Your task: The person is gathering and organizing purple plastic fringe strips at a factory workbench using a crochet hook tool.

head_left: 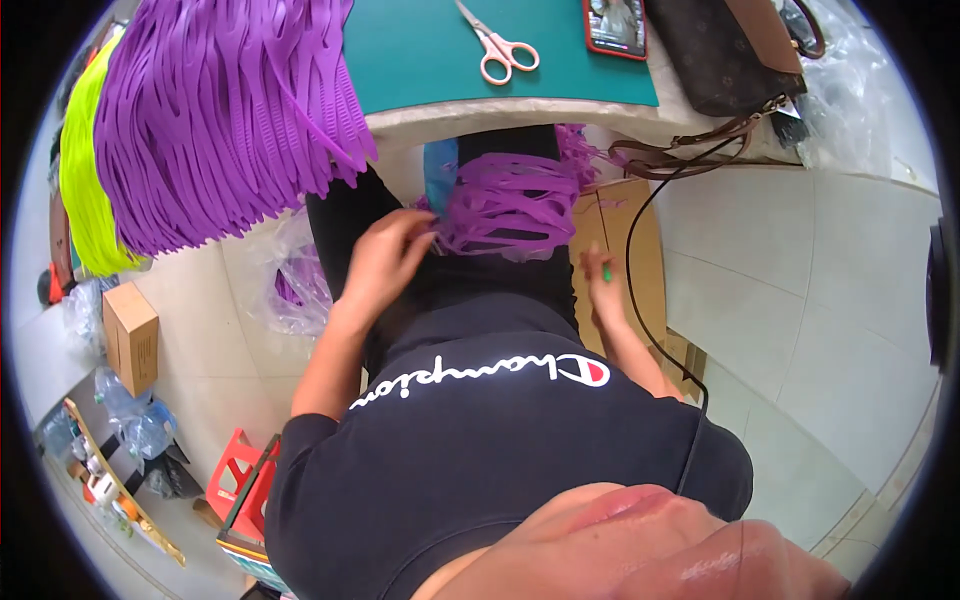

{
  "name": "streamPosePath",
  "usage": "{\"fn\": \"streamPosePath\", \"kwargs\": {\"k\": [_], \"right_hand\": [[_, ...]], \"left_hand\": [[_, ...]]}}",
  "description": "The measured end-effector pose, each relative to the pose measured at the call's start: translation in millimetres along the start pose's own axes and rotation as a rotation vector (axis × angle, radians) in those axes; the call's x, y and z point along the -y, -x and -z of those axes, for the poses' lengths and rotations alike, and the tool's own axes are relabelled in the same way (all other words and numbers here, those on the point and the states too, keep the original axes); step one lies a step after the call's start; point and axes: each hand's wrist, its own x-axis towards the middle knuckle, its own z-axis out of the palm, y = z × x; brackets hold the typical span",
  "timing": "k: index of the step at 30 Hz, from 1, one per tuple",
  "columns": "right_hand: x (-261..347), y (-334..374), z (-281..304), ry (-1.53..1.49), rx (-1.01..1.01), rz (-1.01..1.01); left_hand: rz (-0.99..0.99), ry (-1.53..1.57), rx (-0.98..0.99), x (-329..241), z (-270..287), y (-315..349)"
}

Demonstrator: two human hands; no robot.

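On my lap, over black trousers, lies a loose bundle of purple slotted strips (510, 205), soft and rubbery in look. My left hand (385, 258) is at the bundle's left edge, thumb and fingers curved but apart, with nothing visible between them; whether the fingertips touch the strips I cannot tell. To the right of my lap, my right hand (602, 285) is closed around a small green thing (607, 272), mostly hidden by the fingers. A blue piece of material (439, 175) shows beside the bundle. More purple strips (230, 120) hang thickly over the table's left edge.
Yellow-green strips (85, 170) hang at far left. On the green mat (420, 55) lie scissors (505, 55) and a phone (616, 28). A brown bag (725, 60) sits right, above a dangling black cable (630, 250). Cardboard (640, 240), a box (131, 335) and a red stool (235, 475) stand around.
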Motion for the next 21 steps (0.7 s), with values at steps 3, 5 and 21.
{"fn": "streamPosePath", "kwargs": {"k": [3,5,21], "right_hand": [[-19.1,4.9,-14.2,0.156,0.068,-0.240],[-7.7,-12.8,-35.3,-0.007,0.066,-0.252],[82.5,-87.0,-42.4,-1.003,-0.029,-0.198]], "left_hand": [[-0.393,-0.097,0.012,-36.7,-29.2,-38.3],[-0.527,-0.268,-0.042,-54.0,-58.7,-60.5],[-0.457,-0.378,0.051,-39.9,-112.9,-93.6]]}}
